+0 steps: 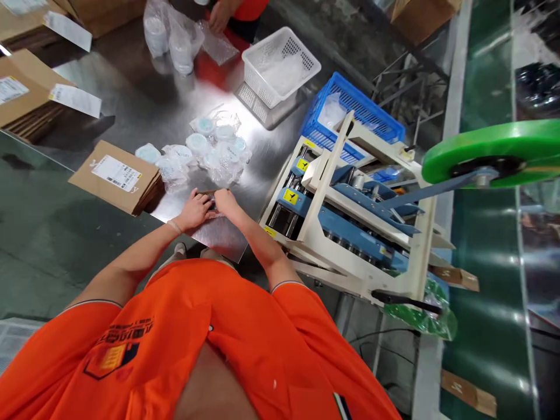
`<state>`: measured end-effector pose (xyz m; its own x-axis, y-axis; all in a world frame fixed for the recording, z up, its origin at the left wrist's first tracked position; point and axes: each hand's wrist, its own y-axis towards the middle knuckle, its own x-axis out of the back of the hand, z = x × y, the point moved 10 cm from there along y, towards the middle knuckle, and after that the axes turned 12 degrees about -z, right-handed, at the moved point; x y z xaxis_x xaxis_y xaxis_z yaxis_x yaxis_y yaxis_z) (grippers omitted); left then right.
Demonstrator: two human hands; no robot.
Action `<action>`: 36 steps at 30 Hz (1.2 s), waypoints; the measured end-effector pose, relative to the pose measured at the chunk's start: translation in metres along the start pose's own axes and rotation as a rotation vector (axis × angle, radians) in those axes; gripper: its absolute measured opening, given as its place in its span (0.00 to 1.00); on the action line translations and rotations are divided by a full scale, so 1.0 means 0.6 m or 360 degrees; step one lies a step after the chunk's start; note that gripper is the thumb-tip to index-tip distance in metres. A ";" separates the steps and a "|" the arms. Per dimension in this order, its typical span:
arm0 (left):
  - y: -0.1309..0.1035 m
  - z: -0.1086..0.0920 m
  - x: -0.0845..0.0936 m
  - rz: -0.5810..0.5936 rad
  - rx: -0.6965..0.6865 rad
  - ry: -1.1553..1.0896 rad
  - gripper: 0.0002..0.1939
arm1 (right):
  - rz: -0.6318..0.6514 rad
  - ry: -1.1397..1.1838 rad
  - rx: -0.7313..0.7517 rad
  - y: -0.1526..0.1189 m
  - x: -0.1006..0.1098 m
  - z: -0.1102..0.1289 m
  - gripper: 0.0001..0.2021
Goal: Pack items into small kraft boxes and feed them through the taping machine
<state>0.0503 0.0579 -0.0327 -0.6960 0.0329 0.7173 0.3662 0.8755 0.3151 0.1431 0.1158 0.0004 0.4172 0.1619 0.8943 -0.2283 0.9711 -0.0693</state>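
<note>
At the near edge of the metal table (pixel 223 236), my left hand (pixel 195 210) presses on a small open brown box (pixel 210 193) with clear plastic in it, its fingers close together. My right hand (pixel 226 202) is closed on the right side of the same box. Just beyond my hands lie several round pale-blue items in clear bubble wrap (pixel 219 146). To the left of my hands is a stack of flat brown cartons (pixel 109 181) with a white printed label on top.
Another person's hand (pixel 220 16) is across the table. Around are a white basket (pixel 280 64), blue crate (pixel 371 108), carton-sealing machine (pixel 350 227) with a green tape roll (pixel 490 131), green conveyor (pixel 485 233), and more flat cartons (pixel 30 87) at the left.
</note>
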 end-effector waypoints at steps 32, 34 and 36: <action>-0.025 0.134 -0.087 -0.0077 0.0904 -0.1354 0.40 | -0.0055 0.0128 -0.0077 -0.050 -0.020 -0.123 0.57; -0.028 0.140 -0.086 -0.0068 0.0888 -0.1276 0.39 | 0.0027 0.0356 -0.0086 -0.040 -0.024 -0.138 0.64; -0.030 0.140 -0.087 -0.0061 0.0887 -0.1212 0.37 | 0.0076 0.0467 -0.0059 -0.028 -0.021 -0.146 0.69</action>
<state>0.0284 0.0807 -0.1280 -0.9898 0.1330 0.0515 0.1238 0.9803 -0.1537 0.2186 0.1125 -0.0485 0.6446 0.2462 0.7238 -0.2239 0.9660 -0.1292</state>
